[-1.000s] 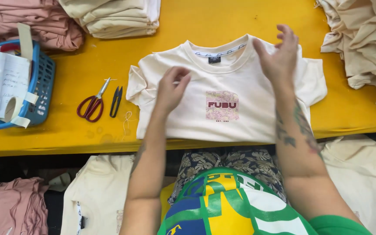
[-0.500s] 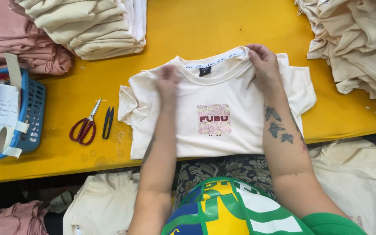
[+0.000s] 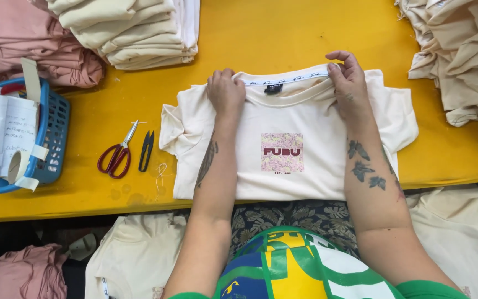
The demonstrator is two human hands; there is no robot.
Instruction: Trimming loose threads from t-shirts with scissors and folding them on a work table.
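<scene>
Cream T-shirt (image 3: 305,127) lies flat; left hand (image 3: 225,91) and right hand (image 3: 349,83) pinch its collar; blue basket (image 3: 53,133) holds papers (image 3: 4,133), perhaps tape.

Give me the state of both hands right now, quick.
Left hand: closed, gripping the collar of the cream cotton T-shirt.
Right hand: closed, pinching the same collar.

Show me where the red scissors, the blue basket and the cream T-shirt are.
red scissors (image 3: 118,156), head view, on the red handles.
blue basket (image 3: 56,133), head view, on its right wall.
cream T-shirt (image 3: 311,130), head view, on the chest cloth.
</scene>
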